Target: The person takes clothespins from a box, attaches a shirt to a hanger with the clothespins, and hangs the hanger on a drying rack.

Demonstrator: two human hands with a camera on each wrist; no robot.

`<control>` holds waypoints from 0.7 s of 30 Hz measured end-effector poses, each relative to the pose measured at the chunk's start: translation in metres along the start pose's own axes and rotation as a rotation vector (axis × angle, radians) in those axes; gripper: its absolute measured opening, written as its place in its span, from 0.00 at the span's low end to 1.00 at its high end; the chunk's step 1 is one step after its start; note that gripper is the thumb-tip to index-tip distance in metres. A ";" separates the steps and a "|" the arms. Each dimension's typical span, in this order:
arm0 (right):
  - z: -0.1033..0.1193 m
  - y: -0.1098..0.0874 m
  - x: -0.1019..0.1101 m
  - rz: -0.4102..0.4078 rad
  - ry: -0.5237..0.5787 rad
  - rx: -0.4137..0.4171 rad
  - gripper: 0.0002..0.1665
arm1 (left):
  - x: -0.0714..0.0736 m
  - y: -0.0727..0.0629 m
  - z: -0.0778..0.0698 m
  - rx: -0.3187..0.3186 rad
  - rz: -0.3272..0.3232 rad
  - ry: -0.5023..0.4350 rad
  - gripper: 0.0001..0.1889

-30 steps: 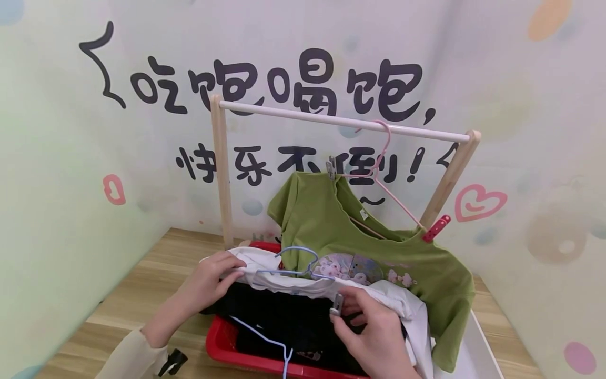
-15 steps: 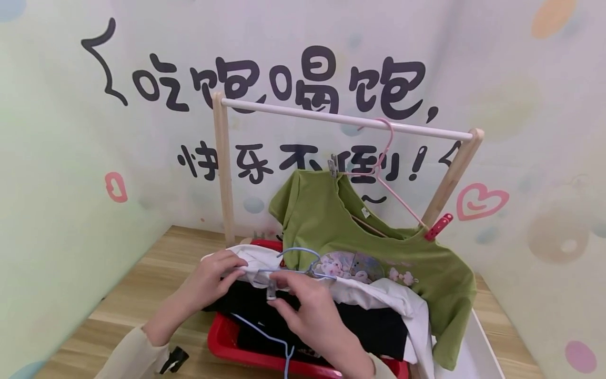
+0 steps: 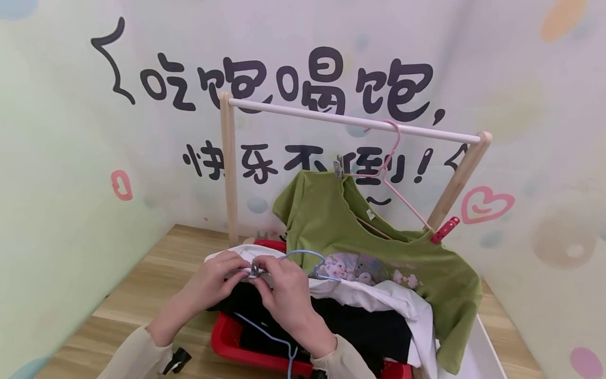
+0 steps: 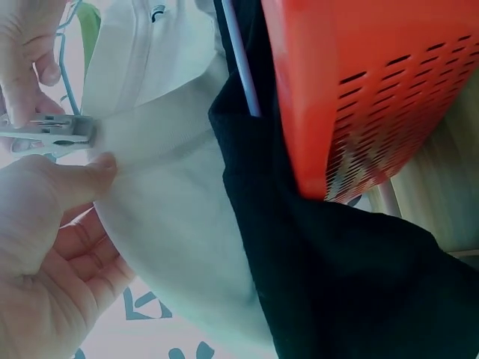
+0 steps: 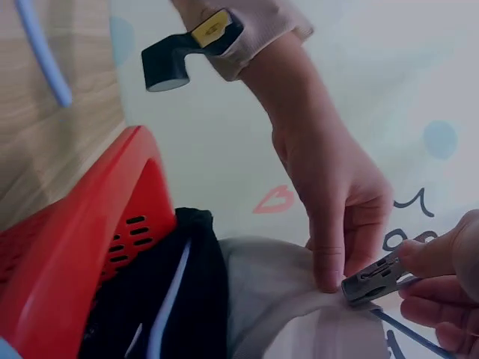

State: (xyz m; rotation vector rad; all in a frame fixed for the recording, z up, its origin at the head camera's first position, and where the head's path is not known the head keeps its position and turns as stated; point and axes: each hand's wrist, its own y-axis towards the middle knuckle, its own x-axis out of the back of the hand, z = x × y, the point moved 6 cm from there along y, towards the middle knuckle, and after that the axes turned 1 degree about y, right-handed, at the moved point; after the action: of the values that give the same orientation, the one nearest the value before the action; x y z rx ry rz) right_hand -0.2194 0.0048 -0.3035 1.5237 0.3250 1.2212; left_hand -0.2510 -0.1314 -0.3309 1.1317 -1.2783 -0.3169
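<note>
My left hand (image 3: 214,279) pinches the shoulder of a white shirt (image 3: 393,297) between thumb and fingers. With thumb and fingers, my right hand (image 3: 289,289) holds a grey metal clothes peg (image 3: 254,270). The tip of the peg sits right at the shirt's edge, beside my left thumb (image 4: 101,170). A blue hanger (image 3: 303,252) lies inside the shirt's neckline, its hook standing up. Beneath the shirt is a black garment (image 3: 350,316), partly draped over a red basket (image 3: 246,358). My hands hide the hanger's left end in the head view.
Behind stands a wooden rack with a white rail (image 3: 303,113). From it a green shirt (image 3: 322,221) hangs on a pink hanger (image 3: 402,197), pegged with a metal peg (image 3: 338,168) and a red dotted peg (image 3: 445,230). Another blue hanger (image 3: 270,337) lies across the basket's front.
My right hand has carried the metal peg leftward along the white shirt's neckline to the shoulder beside my left hand. The left hand keeps its pinch in the same place.
</note>
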 end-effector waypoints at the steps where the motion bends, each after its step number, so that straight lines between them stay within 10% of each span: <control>1: 0.000 0.000 0.000 -0.015 -0.006 0.016 0.19 | 0.000 0.000 0.000 -0.001 0.001 0.000 0.22; 17: 0.000 0.001 -0.009 -0.091 -0.108 0.145 0.16 | -0.002 -0.002 0.000 -0.034 0.016 0.002 0.23; 21: 0.001 0.000 -0.011 -0.033 -0.151 0.130 0.20 | -0.002 -0.003 0.001 -0.015 0.026 -0.002 0.07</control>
State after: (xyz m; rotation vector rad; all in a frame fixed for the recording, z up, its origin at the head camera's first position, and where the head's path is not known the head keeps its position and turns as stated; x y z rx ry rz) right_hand -0.2235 -0.0037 -0.3085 1.7054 0.3337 1.0692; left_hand -0.2517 -0.1323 -0.3349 1.1017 -1.2891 -0.3077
